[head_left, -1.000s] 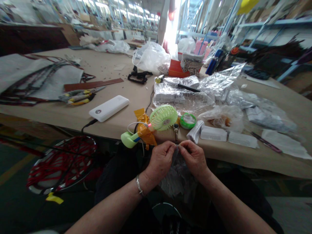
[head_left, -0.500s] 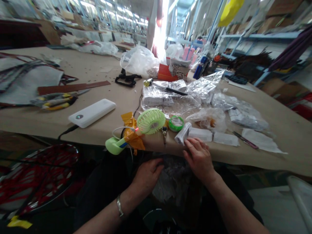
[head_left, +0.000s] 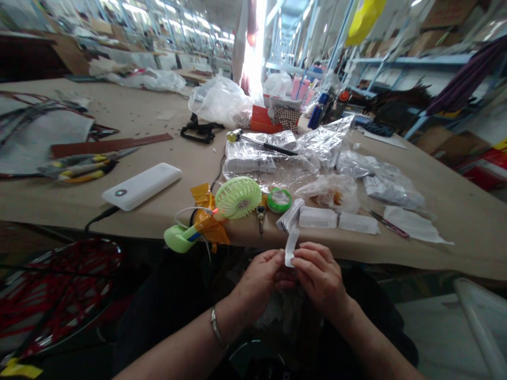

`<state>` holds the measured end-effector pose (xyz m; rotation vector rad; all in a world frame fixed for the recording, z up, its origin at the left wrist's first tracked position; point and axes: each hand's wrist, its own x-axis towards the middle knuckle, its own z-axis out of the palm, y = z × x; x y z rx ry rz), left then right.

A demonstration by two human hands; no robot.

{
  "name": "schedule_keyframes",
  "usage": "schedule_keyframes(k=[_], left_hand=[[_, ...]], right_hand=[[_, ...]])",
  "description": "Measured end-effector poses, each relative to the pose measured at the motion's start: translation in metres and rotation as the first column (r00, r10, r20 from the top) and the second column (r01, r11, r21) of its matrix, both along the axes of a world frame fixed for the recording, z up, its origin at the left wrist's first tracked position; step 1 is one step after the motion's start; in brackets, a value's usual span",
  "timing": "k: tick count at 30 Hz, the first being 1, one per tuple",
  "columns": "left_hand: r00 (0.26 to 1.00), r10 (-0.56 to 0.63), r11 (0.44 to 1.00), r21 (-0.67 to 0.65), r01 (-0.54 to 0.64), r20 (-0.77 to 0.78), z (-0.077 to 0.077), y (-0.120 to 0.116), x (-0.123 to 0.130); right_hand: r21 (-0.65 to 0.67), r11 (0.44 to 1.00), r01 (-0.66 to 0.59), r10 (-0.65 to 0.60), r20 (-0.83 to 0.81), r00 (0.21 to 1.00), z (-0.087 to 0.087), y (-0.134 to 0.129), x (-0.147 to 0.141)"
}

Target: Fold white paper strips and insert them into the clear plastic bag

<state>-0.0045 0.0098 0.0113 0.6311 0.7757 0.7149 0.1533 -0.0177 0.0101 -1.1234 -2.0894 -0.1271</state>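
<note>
A white paper strip [head_left: 291,250] stands upright between the person's two hands, just off the front edge of the bench [head_left: 396,254], with its top end reaching up to a folded white paper wad [head_left: 289,216]; whether the two are one piece cannot be told. The left hand [head_left: 259,277] and right hand [head_left: 319,277] are close together, and the grip of each is pressed shut, pinching the lower end of the strip from either side. A metal bangle [head_left: 216,328] circles the left wrist. Below the strip, a crumpled translucent plastic bundle [head_left: 273,316] lies under the hands. Just beyond the strip, on the bench, lie white paper packets [head_left: 317,217] and a green-rimmed tape roll [head_left: 279,200]. To the left of the strip are a small metal-tipped tool [head_left: 260,219] and a lime-green clip-on fan [head_left: 237,197] wrapped with amber tape, and further left a white power bank [head_left: 141,186]. Well beyond the strip, paper bundles in clear plastic [head_left: 253,163] lie under a black-handled hammer [head_left: 269,145]
</note>
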Motion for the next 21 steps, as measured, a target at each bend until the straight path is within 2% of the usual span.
schedule_keyframes(k=[3, 6, 8, 11, 13, 16, 21], left_hand=[[0.987, 0.083, 0.992, -0.101, -0.070, 0.134, 0.003, 0.003, 0.011], [0.990, 0.119, 0.988, -0.111, -0.109, 0.082, 0.001, 0.004, 0.015], [0.996, 0.088, 0.990, -0.112, -0.087, 0.012, -0.001, 0.004, 0.016], [0.995, 0.057, 0.992, -0.111, -0.066, -0.084, -0.005, 0.002, 0.015], [0.993, 0.050, 0.992, -0.107, -0.062, -0.111, -0.008, 0.001, 0.015], [0.990, 0.050, 0.993, -0.104, -0.064, -0.130, -0.013, 0.000, 0.016], [0.987, 0.050, 0.990, -0.120, -0.069, -0.155, -0.010, 0.004, 0.019]], right_hand=[[-0.030, 0.997, -0.070, 0.071, 0.025, 0.997, 0.002, -0.016, -0.005], [-0.050, 0.998, -0.034, 0.036, 0.047, 0.998, 0.003, -0.014, 0.002], [-0.055, 0.993, 0.104, -0.099, 0.086, 0.991, 0.003, -0.002, 0.013], [-0.069, 0.931, 0.359, -0.337, 0.217, 0.916, 0.004, 0.019, 0.027], [-0.070, 0.895, 0.440, -0.400, 0.307, 0.864, 0.003, 0.028, 0.031], [-0.044, 0.895, 0.444, -0.402, 0.353, 0.845, 0.002, 0.032, 0.032], [0.010, 0.927, 0.375, -0.369, 0.208, 0.906, -0.001, 0.029, 0.039]])
